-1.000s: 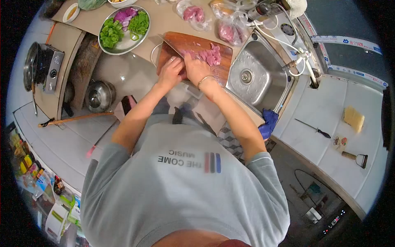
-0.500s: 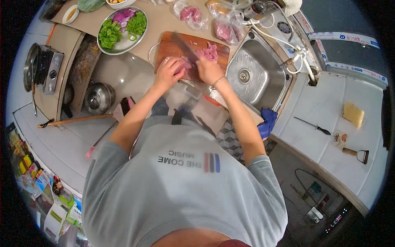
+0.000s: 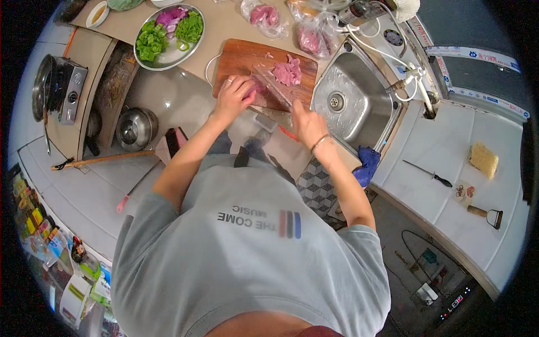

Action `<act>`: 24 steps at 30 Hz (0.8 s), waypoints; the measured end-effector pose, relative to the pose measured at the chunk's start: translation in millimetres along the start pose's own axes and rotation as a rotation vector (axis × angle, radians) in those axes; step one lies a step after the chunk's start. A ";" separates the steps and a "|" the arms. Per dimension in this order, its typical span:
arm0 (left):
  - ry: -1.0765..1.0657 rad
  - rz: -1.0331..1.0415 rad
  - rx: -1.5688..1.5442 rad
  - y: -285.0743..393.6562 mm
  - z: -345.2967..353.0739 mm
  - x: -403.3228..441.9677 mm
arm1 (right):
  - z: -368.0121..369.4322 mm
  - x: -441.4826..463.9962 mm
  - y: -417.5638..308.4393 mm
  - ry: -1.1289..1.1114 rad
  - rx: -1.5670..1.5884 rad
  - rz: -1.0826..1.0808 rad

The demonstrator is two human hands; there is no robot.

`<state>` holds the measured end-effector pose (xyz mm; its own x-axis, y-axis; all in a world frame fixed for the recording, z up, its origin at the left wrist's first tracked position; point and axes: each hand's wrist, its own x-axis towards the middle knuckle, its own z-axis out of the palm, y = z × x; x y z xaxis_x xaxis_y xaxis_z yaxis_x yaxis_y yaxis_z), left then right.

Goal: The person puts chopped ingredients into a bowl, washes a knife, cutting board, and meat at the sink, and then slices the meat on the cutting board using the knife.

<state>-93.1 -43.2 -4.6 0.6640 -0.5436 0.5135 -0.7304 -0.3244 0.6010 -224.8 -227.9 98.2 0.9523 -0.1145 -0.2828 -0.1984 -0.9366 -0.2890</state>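
Note:
A wooden cutting board [image 3: 229, 59] lies on the counter in front of me. My left hand [image 3: 234, 95] is closed over a piece of raw meat [image 3: 256, 89] at the board's near side, its fingers curled. With my right hand [image 3: 309, 126], I grip a knife [image 3: 273, 84] by the handle, which the fingers hide. Its blade slants over the board just right of the held meat; whether it touches that meat I cannot tell. Sliced pink meat [image 3: 288, 71] is heaped on the board's right half, beyond the blade.
A metal plate [image 3: 171, 59] of chopped green and purple vegetables sits left of the board. Bagged meat [image 3: 264, 16] and another bag [image 3: 314, 40] lie behind it. To the right is a steel sink [image 3: 351, 101] with a blue cloth [image 3: 366, 164] at its near corner.
My right hand has drawn the knife back toward my body and to the right. The sliced meat is now more exposed. My left hand stays on the meat.

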 end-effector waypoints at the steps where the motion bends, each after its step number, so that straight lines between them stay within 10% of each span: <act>1: -0.033 -0.009 0.034 -1.2 0.8 -1.5 | 3.6 -7.2 -0.9 -0.002 0.000 -0.001; 24: -0.047 -0.048 0.095 -2.0 3.7 0.1 | 22.5 72.2 -32.1 -0.044 -0.044 -0.136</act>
<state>-92.2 -45.5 -7.9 0.6921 -0.5607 0.4545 -0.7111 -0.4222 0.5622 -154.9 -198.7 66.5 0.9583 0.0279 -0.2843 -0.0573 -0.9563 -0.2869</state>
